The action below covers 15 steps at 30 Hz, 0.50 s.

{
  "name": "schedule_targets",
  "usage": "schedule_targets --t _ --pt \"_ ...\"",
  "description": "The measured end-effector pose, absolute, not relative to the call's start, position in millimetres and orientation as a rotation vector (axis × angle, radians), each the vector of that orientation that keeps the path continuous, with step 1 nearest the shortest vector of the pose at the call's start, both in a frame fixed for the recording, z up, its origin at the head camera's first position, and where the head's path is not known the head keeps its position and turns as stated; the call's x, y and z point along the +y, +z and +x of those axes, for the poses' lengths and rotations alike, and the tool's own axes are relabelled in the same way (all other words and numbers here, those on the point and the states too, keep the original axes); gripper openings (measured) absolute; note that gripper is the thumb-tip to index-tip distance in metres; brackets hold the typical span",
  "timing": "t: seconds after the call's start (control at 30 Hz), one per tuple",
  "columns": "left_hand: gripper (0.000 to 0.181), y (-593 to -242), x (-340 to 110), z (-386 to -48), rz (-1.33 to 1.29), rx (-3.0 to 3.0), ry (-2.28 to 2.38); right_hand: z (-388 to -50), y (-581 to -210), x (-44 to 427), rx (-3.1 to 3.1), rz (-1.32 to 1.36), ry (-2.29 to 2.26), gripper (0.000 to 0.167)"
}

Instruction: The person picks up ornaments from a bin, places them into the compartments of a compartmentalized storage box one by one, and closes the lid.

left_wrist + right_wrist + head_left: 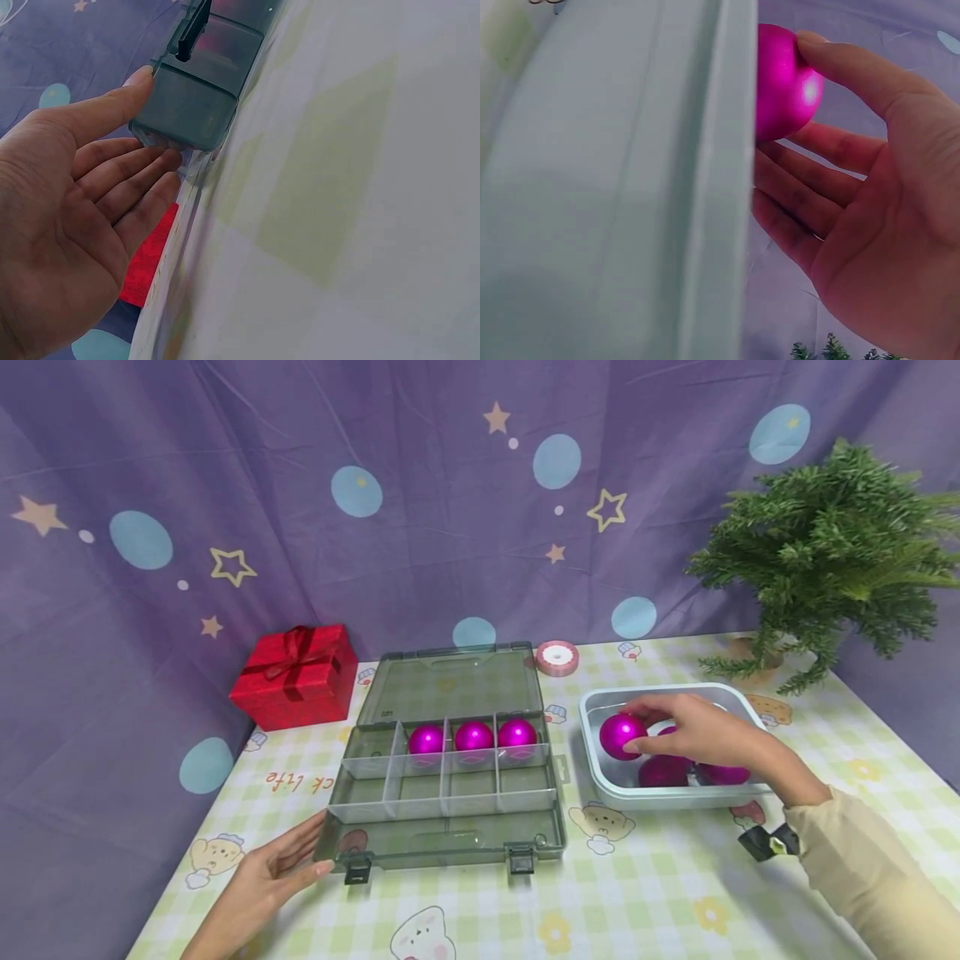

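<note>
My right hand (693, 731) pinches a shiny magenta bauble (622, 737) between thumb and fingers, over the left part of a pale blue tub (637, 797). More magenta baubles (663, 770) lie in the tub, partly behind its front wall. A transparent grey-green compartment box (450, 839) lies with its lid (457, 685) folded back. Three magenta baubles (474, 737) sit side by side in its back row; the back-left compartment holds none. At the box's front left corner, my left hand (82, 195) rests its thumb and nearly straight fingers against the sides.
A red gift box (296, 681) with a bow stands at the back left. Behind the compartment box's right side lies a pink-rimmed ribbon roll (557, 657). A small artificial fir tree (832, 560) stands behind the tub. A purple curtain (450, 527) hangs behind the checked tablecloth (637, 902).
</note>
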State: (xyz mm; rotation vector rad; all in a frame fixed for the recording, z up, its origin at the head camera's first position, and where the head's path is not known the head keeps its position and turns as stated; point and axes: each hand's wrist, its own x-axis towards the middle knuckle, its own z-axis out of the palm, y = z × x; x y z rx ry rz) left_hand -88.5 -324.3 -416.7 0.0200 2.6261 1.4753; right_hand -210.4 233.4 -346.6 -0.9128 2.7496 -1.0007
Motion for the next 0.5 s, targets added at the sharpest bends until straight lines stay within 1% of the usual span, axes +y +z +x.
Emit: schedule_targets --t 0.23,0.5 --pt "0.074 -416 -324 -89 0.002 2.622 1.469 -213 -340 233 2.768 -0.9 -1.043 0.039" --pt "0.074 -417 -324 -89 -0.002 2.612 1.467 -220 -330 225 2.79 -0.937 -1.039 0.04"
